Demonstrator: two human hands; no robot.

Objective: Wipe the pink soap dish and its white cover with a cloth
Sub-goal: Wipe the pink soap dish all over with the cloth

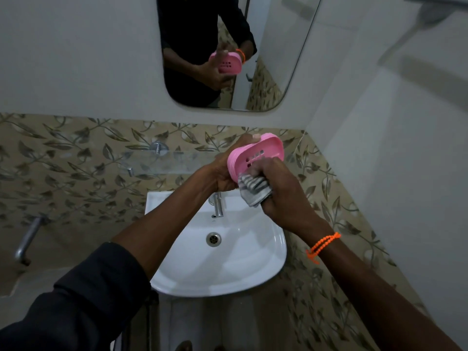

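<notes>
Two hands work over one white sink (266,262). Our left hand (222,173) grips one pink soap dish (255,155); our right hand (281,193) clutches one striped cloth (254,190) against it.

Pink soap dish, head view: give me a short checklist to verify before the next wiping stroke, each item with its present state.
1. Pink soap dish firmly held by the left hand: ok, fingers wrap its far edge.
2. Cloth gripped in the right hand: ok, bunched in the fist.
3. Cloth touching the dish: ok, it meets the lower edge.
4. Dish held over the sink, so drips fall in: ok.
5. Slotted face already clean: cannot tell.
6. White cover within reach: cannot tell, not visible.
</notes>
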